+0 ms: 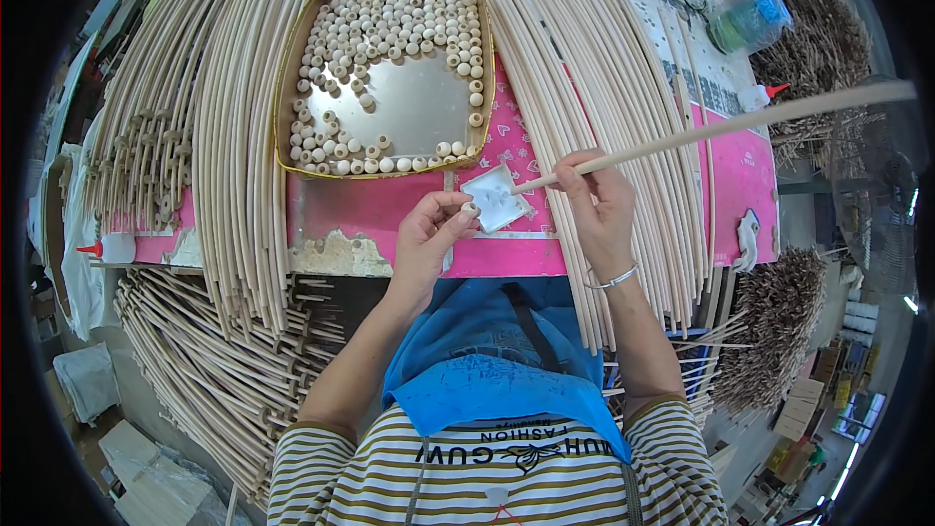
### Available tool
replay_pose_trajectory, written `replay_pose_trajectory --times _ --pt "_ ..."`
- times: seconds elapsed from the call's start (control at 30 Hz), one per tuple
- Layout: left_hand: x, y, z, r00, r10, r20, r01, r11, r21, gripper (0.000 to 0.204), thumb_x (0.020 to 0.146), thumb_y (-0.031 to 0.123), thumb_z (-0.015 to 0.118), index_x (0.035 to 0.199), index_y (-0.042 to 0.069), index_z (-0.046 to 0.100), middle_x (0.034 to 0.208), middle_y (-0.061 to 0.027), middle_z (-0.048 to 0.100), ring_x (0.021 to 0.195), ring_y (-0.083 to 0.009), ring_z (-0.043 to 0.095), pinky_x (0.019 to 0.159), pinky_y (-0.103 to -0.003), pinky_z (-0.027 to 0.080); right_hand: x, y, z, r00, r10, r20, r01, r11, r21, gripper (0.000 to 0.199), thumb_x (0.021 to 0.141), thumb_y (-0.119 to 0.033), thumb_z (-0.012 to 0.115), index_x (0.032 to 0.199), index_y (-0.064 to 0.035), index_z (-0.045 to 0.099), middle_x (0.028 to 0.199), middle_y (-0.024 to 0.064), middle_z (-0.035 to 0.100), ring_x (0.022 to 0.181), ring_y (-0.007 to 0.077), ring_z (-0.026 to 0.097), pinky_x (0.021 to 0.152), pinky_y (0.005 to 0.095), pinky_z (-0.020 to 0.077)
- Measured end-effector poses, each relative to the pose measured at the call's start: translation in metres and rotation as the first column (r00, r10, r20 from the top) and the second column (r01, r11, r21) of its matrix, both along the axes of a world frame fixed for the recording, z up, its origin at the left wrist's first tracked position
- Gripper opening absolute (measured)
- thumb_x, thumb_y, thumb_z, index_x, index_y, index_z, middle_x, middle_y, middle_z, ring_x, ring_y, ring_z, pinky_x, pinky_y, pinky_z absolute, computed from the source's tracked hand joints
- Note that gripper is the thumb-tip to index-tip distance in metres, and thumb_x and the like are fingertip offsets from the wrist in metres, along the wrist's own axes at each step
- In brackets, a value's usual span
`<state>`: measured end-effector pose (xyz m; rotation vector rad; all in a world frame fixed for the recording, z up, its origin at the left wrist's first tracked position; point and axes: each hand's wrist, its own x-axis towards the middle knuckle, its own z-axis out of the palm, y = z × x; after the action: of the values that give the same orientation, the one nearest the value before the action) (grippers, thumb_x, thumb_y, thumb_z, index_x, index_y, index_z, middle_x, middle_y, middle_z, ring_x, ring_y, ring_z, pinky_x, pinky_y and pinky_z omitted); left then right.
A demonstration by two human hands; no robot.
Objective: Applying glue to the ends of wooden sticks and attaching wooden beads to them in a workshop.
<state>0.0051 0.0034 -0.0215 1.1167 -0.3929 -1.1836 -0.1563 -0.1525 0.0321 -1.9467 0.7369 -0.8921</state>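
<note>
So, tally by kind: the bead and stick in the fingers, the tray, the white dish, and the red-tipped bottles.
Held bead: 1
Held stick: 1
Tray: 1
White dish: 1
Red-tipped bottles: 2
Total: 6

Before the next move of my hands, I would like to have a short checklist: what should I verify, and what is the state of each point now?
1. Left hand holds a bead: ok, at the fingertips.
2. Right hand holds a stick: ok, close to one end.
3. That end is at the white dish: ok, though contact inside cannot be told.
4. End is coated: cannot tell, too small.
5. Bead's hole faces the stick: cannot tell.
6. Tray has more beads: ok, many.
</note>
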Motion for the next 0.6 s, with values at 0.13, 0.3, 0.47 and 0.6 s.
replay_pose_trajectory --times 0.13,0.3,0.47,0.6 --pt "-0.003 -0.005 0.003 1.0 -0.001 0.007 0.001 1.0 -0.019 0.021 0.098 0.013 0.064 0.117 0.003 0.062 0.106 -0.0063 0.067 0.097 -0.0125 0.065 0.088 -0.028 0.053 -0.002 0.006 0.02 0.991 -0.016 0.133 0.0 0.993 0.115 0.012 0.099 -0.011 0.062 0.1 0.0013 0.063 0.086 0.0067 0.065 0.08 0.0125 0.066 0.073 0.0258 0.056" --pt "-0.006 -0.011 0.009 0.997 -0.041 -0.061 0.039 0.999 -0.029 0.023 0.1 0.015 0.061 0.119 0.001 0.061 0.109 -0.0098 0.069 0.102 -0.0154 0.066 0.092 -0.03 0.054 -0.005 0.018 0.033 0.971 -0.004 0.241 -0.033 0.989 0.147 0.012 0.1 -0.01 0.06 0.102 0.0021 0.062 0.091 0.0083 0.065 0.083 0.0144 0.067 0.076 0.0266 0.0573" --pt "-0.008 -0.009 0.011 0.989 -0.05 -0.139 0.045 0.998 -0.045 0.023 0.101 0.015 0.061 0.119 0.001 0.061 0.109 -0.0105 0.069 0.103 -0.0158 0.066 0.092 -0.03 0.055 -0.007 0.021 0.022 0.966 0.018 0.258 -0.053 0.99 0.132 0.012 0.101 -0.011 0.059 0.103 0.0011 0.061 0.094 0.0082 0.065 0.085 0.0133 0.065 0.075 0.0249 0.0542" --pt "-0.008 -0.007 0.017 0.984 -0.058 -0.167 0.052 0.998 -0.042 0.022 0.101 0.014 0.06 0.118 0.0 0.061 0.109 -0.0113 0.069 0.103 -0.0163 0.066 0.092 -0.031 0.055 -0.007 0.025 0.016 0.963 0.026 0.269 -0.065 0.989 0.136 0.012 0.101 -0.011 0.059 0.102 0.0006 0.062 0.094 0.0076 0.065 0.082 0.0113 0.062 0.071 0.0228 0.0501"
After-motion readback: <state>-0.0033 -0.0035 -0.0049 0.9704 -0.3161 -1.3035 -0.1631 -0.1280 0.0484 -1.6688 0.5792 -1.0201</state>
